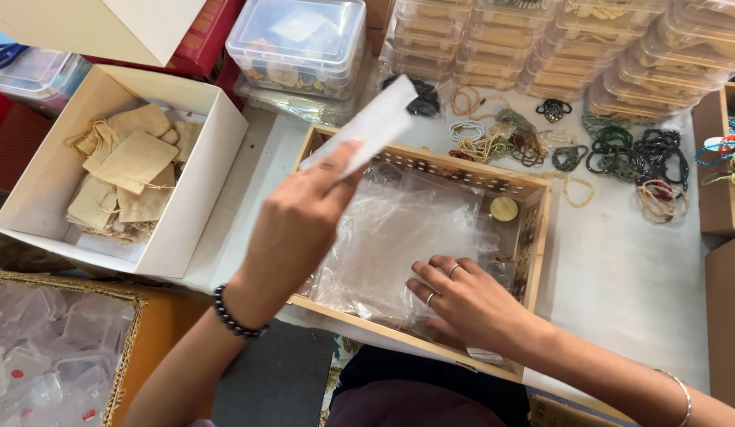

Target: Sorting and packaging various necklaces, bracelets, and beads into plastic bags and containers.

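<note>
One head-worn view, looking steeply down, close over the wooden tray [541, 237]; probably seated

A white table top [621, 277] is seen, evenly lit. Stacked clear plastic boxes [541, 39] are ranged along its far edge, and an orange surface [158, 324] is glimpsed lower left.

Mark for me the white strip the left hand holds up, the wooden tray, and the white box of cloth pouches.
white strip [373, 122], head view, middle of the strip above the fingers.
wooden tray [541, 237], head view, on its right wall.
white box [200, 190], head view, on its right wall.
</note>
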